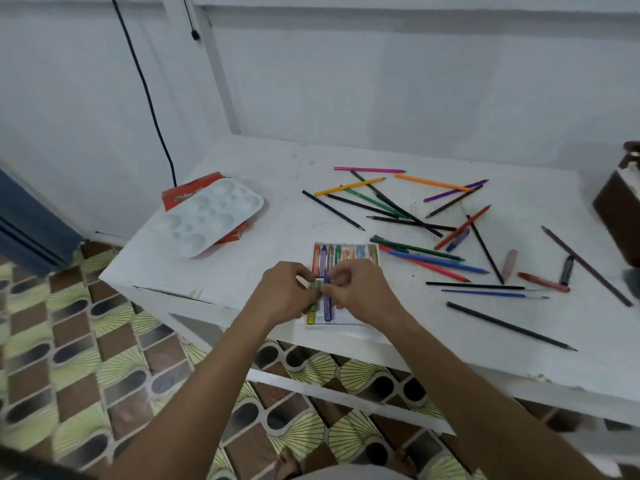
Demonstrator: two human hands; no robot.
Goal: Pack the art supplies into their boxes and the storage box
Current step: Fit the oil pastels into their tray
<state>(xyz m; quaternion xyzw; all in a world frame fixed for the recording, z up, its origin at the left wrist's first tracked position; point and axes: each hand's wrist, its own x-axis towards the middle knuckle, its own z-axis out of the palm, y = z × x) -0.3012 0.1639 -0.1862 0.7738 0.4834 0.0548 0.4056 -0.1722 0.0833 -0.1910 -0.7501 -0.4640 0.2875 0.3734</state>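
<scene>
Crayons sit in a flat white tray (346,249) at the near edge of the white table (242,161), and both hands meet over the tray's near end. Far off to the left of the pinch lies a white paint palette (211,214), resting on an orange box (188,188). To the right of the hands, coloured pencils (408,209) lie scattered and crossing one another, with two thin paintbrushes (485,289) nearer the table edge. Further right, a brown box (616,216) stands at the table's end. The left hand (280,292) and right hand (360,289) both pinch a green crayon (314,289), fingers closed around it, though motion blur makes the exact hold hard to judge. Just below the grip, a blue crayon (327,306) and a yellow crayon (311,318) lie in the tray.
</scene>
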